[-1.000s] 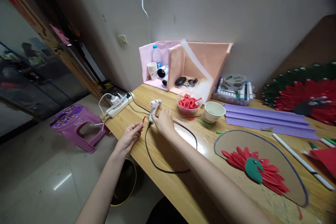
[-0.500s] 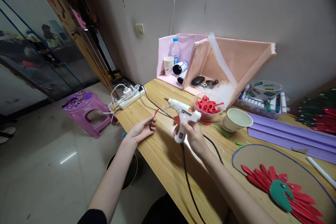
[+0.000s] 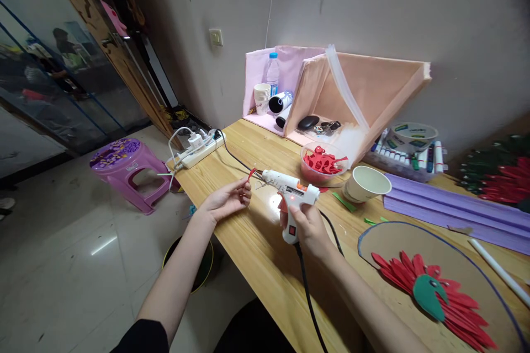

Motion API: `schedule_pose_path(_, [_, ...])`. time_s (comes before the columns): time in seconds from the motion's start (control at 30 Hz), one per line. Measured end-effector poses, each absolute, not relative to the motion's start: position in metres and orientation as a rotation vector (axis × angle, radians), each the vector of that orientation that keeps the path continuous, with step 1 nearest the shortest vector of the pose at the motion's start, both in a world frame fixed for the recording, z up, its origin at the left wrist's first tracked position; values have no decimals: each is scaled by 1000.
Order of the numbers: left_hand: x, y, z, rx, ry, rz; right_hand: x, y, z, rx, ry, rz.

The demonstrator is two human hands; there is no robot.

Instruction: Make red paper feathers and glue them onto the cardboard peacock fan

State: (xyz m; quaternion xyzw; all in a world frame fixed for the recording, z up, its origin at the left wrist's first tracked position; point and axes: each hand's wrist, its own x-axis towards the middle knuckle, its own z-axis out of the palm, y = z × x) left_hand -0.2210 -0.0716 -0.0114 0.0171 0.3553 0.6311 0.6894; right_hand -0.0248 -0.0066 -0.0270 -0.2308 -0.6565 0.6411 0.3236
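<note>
My right hand point(image 3: 305, 226) grips the handle of a white hot glue gun point(image 3: 290, 190), held above the wooden table point(image 3: 256, 242) with its nozzle pointing left. My left hand point(image 3: 227, 199) pinches a small red paper piece point(image 3: 252, 172) right at the nozzle tip. The gun's black cord point(image 3: 308, 298) runs down past my wrist. A clear bowl of red paper pieces point(image 3: 323, 162) sits just behind the gun. At the lower right lies a cardboard fan shape point(image 3: 439, 276) bearing red petals and a green piece.
A white paper cup point(image 3: 366, 183) stands beside the bowl. Purple paper sheets point(image 3: 451, 207) and a marker box point(image 3: 409, 154) lie to the right. Pink foam boxes point(image 3: 331, 94) line the wall. A power strip point(image 3: 199, 150) sits on the table's left corner; a purple stool point(image 3: 124, 168) stands on the floor.
My right hand lifted the glue gun off the table and brought its nozzle left and down to the red piece. My left hand rose slightly to meet it.
</note>
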Motion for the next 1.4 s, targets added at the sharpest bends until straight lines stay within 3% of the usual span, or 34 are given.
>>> schedule_pose_path(1.07, [-223, -77, -6, 198, 983, 1443, -21, -4, -31, -644, -1846, 1633])
schedule_pose_path(1.2, [-227, -82, 1, 288, 1075, 1463, -27, 4, -33, -726, -1890, 1520])
schedule_pose_path(1.4, [-221, -88, 23, 735, 1486, 1579, -98, 40, -40, -895, -2139, 1024])
